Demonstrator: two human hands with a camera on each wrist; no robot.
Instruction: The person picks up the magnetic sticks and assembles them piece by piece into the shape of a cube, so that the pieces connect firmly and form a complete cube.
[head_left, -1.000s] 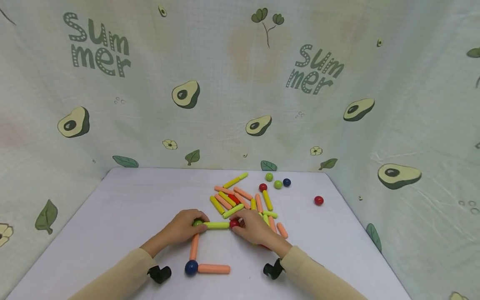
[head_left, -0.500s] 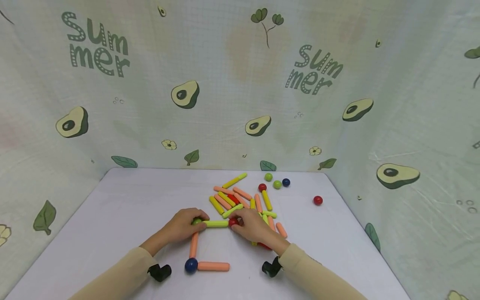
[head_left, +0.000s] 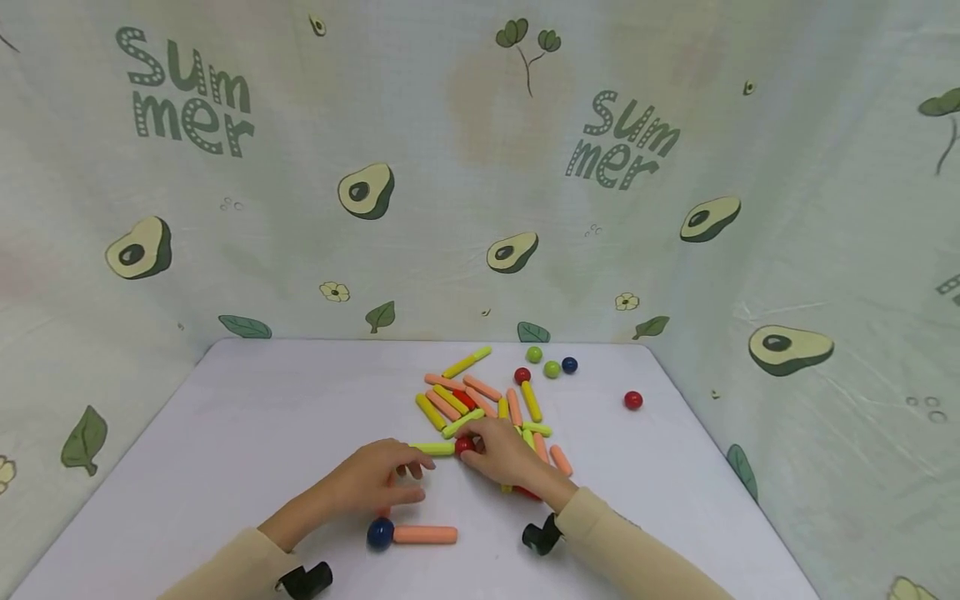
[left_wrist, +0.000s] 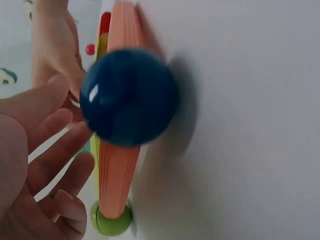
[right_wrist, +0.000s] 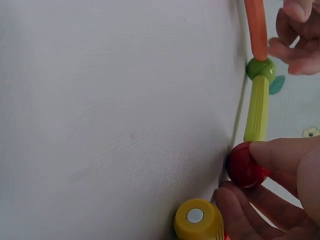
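My right hand [head_left: 501, 454] pinches a red ball [right_wrist: 242, 165] between thumb and fingers. A yellow-green stick [head_left: 437, 448] runs from that ball to a green ball [right_wrist: 259, 70], hidden behind my left hand in the head view. An orange stick [left_wrist: 117, 180] joins the green ball to a dark blue ball [head_left: 380, 533]. From the blue ball a second orange stick [head_left: 425, 535] points right. My left hand [head_left: 367, 479] is apart from these pieces, fingers spread loosely and holding nothing. It hovers over the first orange stick, covering most of it in the head view.
Behind and beside my right hand lies a loose pile of orange, yellow, green and red sticks, including a yellow stick [head_left: 531, 401]. Farther back are a red ball [head_left: 522, 376], green balls [head_left: 552, 369] and a blue ball [head_left: 570, 365]. Another red ball [head_left: 633, 401] lies at the right.
My left hand has let go of the green ball and drawn back toward me, its fingers now spread. The right hand keeps its pinch on the red ball.
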